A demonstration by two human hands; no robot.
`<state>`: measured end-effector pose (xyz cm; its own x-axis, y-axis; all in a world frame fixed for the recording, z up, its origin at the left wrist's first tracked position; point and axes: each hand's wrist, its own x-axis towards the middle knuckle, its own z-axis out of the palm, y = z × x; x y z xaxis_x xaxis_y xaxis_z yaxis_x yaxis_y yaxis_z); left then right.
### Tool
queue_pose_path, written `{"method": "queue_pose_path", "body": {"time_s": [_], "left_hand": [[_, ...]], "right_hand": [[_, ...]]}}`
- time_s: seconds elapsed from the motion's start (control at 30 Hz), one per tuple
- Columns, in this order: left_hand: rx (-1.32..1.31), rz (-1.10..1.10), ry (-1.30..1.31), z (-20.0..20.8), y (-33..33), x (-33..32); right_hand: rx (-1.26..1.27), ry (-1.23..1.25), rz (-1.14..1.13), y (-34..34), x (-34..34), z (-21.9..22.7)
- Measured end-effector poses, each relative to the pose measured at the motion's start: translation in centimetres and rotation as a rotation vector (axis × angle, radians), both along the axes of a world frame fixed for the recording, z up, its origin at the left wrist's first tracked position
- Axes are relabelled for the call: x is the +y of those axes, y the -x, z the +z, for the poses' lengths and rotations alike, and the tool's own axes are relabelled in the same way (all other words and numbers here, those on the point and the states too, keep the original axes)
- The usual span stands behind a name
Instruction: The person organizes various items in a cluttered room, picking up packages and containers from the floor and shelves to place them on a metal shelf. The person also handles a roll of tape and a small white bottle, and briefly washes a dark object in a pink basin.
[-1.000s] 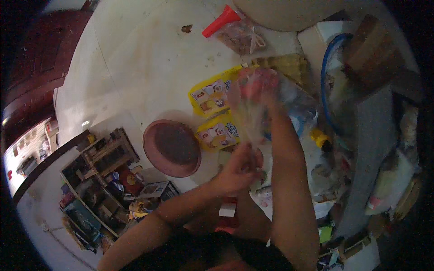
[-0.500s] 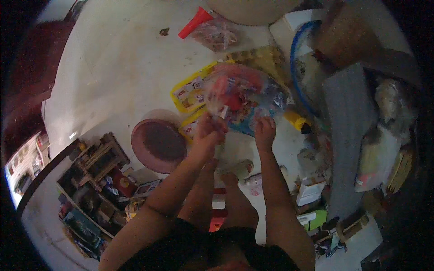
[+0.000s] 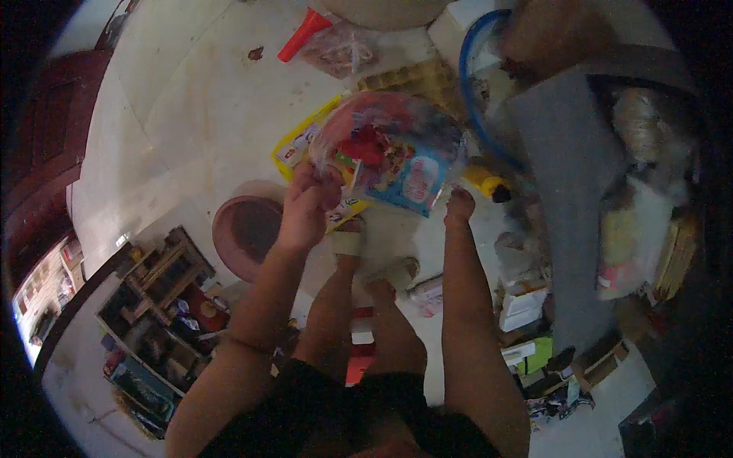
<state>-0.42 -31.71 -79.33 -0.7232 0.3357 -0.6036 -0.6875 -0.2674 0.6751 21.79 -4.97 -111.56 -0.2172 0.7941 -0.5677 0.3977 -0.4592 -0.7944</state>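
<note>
A large clear plastic bag point(image 3: 397, 111) is stretched out between my two hands above the floor. My left hand point(image 3: 311, 197) pinches its near left edge. Curled at the opposite edge, my right hand point(image 3: 460, 206) grips the bag's right side. A bright red item point(image 3: 363, 146) and a light-blue printed packet point(image 3: 418, 180) show in or behind the film; I cannot tell which. Beneath its left part lies a yellow-edged printed sheet or pack point(image 3: 290, 145).
A pinkish-brown basin point(image 3: 229, 237) stands left of my feet. Beyond the bag are a tan egg tray point(image 3: 412, 80), a red cone-shaped object point(image 3: 304, 34) and a tied bag point(image 3: 340, 52). A yellow bottle point(image 3: 489, 185), a blue hoop point(image 3: 467, 84) and a grey box point(image 3: 557, 191) are right.
My hands have moved apart, spreading the bag wider between them. More of the light-blue packet shows. The whole view has shifted slightly.
</note>
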Motion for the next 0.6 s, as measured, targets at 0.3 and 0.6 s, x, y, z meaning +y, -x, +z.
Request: {"method": "queue_pose_path", "body": {"time_s": [0.3, 0.6], "left_hand": [[0.004, 0.111, -0.115, 4.7, 2.1, -5.0], [-0.051, 0.122, -0.026, 11.1, -1.7, -7.3]], "right_hand": [[0.659, 0.49, -0.11, 2.7, 1.7, 15.4], [-0.761, -0.878, 1.135, 7.5, -1.5, 23.4]]}}
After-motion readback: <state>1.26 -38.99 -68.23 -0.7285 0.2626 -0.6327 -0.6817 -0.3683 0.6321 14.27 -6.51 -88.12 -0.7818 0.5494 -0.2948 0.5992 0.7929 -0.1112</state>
